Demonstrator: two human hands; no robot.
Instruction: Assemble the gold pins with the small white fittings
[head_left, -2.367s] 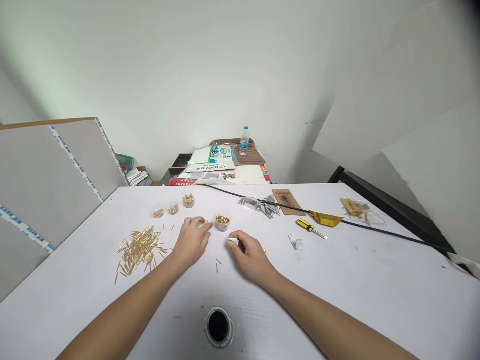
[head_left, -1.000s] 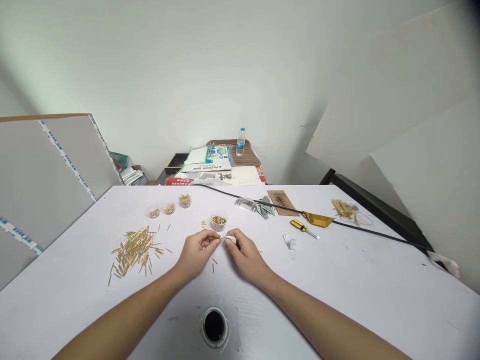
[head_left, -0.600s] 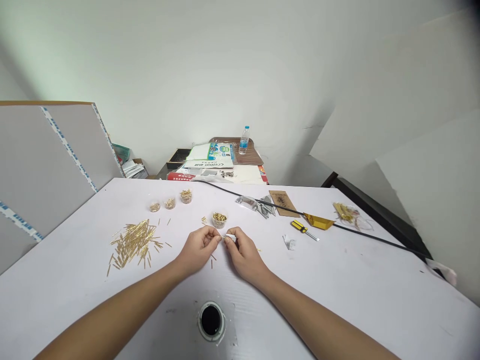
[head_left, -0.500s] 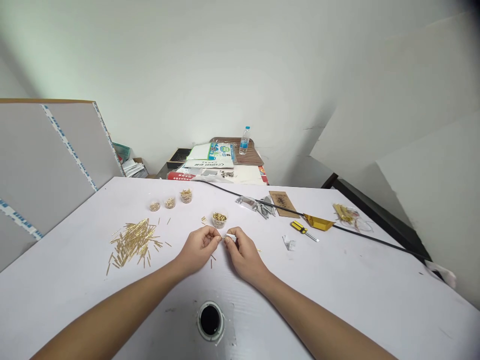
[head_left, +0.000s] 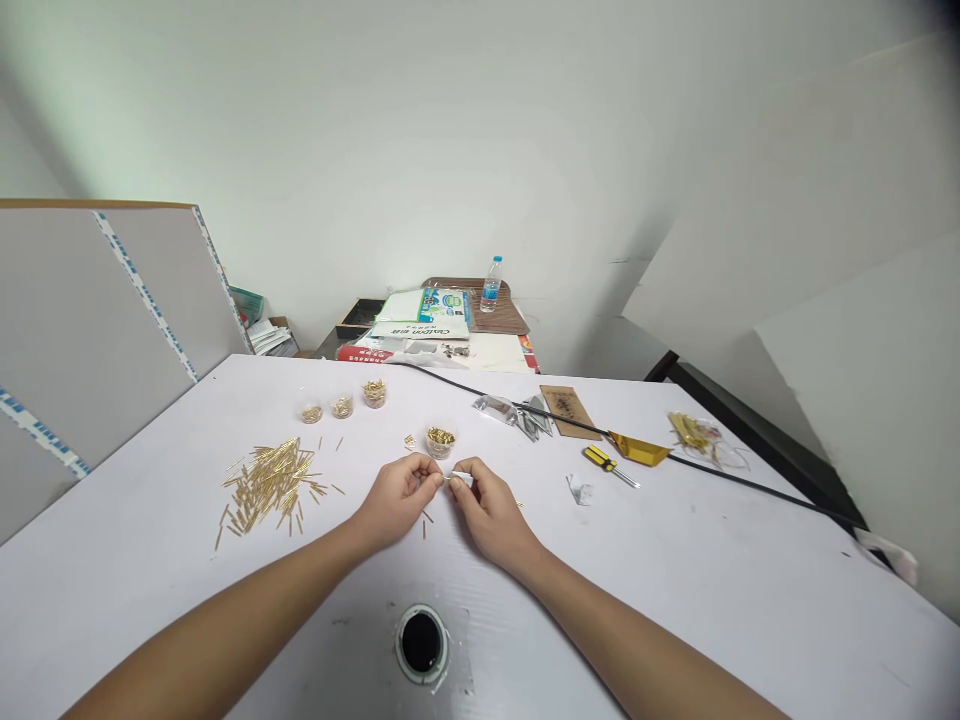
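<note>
My left hand [head_left: 397, 498] and my right hand [head_left: 487, 508] meet at the middle of the white table [head_left: 712, 580], fingertips almost touching. The left pinches something tiny, likely a brass pin, too small to name surely. In the right hand's pinch is a small white piece [head_left: 463, 480]. Just beyond the fingers stands a small clear cup of brass parts [head_left: 440, 441]. A heap of thin brass pins [head_left: 270, 480] lies to the left, and a few loose pins [head_left: 425, 522] lie under the hands.
Three more small cups [head_left: 343, 404] stand at the back left. A yellow screwdriver [head_left: 609, 463], a gold scoop [head_left: 641, 449], a black cable [head_left: 750, 480] and foil bags [head_left: 517, 412] lie to the right. A round hole [head_left: 421, 642] sits near the front edge. A grey board [head_left: 97, 320] leans at left.
My left hand left the cup and came back to meet the right hand; both have held their pinch together for the last second. The view shifted slightly.
</note>
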